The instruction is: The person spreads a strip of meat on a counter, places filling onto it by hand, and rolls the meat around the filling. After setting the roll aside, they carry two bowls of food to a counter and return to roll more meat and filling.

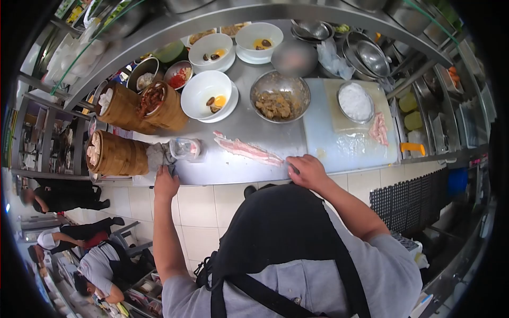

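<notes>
My left hand [166,184] is at the counter's front edge, its fingers closed on the lower end of a crumpled grey cloth [159,156]. Just right of the cloth lies a clear plastic bag [185,149] with something pale inside. A long strip of raw fatty meat [247,150] is stretched slantwise over the steel counter [212,170]. At its right end my right hand [308,173] is closed, fingertips right by the meat. Something small and dark shows at those fingers; I cannot tell what it is.
Bamboo steamers [121,153] stand at left. White bowls [207,95] with egg yolk, a metal bowl of minced filling [281,100] and a bowl of white powder [356,102] sit behind. A cutting board [344,146] holds more meat [379,130]. Other people [103,259] are at lower left.
</notes>
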Available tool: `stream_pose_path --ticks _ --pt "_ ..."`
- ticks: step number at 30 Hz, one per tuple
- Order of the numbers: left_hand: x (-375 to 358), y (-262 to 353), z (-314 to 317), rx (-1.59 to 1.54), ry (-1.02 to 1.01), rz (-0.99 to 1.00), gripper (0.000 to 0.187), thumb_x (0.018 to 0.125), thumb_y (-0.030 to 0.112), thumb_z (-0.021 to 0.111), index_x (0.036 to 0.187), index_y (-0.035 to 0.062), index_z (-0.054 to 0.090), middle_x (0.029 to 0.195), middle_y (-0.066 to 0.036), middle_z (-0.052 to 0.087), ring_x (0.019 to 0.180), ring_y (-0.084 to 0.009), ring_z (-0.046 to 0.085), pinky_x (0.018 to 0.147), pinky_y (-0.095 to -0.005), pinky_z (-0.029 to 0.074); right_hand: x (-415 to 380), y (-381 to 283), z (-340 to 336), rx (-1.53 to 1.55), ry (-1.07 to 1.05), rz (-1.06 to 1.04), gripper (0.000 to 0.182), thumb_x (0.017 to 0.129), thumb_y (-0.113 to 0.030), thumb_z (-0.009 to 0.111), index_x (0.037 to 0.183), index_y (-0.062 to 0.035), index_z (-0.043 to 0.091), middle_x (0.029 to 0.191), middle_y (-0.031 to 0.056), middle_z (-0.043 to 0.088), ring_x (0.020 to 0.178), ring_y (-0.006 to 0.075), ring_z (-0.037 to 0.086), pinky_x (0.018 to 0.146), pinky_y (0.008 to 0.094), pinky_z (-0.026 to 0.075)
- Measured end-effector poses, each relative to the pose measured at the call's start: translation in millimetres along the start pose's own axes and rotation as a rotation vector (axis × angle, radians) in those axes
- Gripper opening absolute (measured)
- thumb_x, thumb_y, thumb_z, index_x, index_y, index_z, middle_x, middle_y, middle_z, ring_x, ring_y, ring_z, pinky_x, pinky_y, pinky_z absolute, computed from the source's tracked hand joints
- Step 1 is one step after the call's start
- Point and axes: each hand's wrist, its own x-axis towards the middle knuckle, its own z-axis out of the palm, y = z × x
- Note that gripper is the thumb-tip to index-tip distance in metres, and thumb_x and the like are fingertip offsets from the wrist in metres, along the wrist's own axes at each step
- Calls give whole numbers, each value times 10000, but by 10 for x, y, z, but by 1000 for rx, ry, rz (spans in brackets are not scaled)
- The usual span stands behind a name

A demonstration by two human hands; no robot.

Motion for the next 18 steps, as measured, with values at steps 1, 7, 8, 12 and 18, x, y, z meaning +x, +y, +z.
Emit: stream_pose_path --ticks 1,7,8,12,18 --pt "-8 6 -5 -13 2 -7 609 857 188 664 1369 -86 477 1479 -371 435 1345 -490 475 1125 -492 425 0 0 -10 -2 3 -7 229 849 -174 688 1054 -74 668 849 128 703 765 352 654 724 461 521" --pt "19 -19 -37 -37 -12 9 622 872 194 656 1397 -87 473 1467 -383 445 1359 -500 462 1143 -480 406 16 9 -34 13 -45 -2 210 864 -185 682 1041 -73 667 816 141 696 755 355 659 717 468 518" --pt "13 -9 -31 -45 -4 6 621 873 195 654 1396 -88 474 1460 -384 453 1359 -499 463 1143 -477 407 7 19 -28 8 -59 -6 200 865 -181 682 1032 -73 667 805 142 695 746 356 659 715 467 518" --pt "75 -164 125 -70 59 4 565 872 192 655 1362 -51 517 1418 -318 530 1323 -456 513 1100 -486 442 4 28 9 -23 -76 -22 178 866 -171 681 1013 -71 667 788 138 694 733 356 662 713 461 522" --pt "-232 908 -139 102 479 254 303 845 157 680 1128 53 664 1111 -147 692 1052 -359 637 900 -485 496 11 49 9 14 -88 -21 146 875 -154 663 990 -65 677 786 138 697 740 352 673 710 467 528"
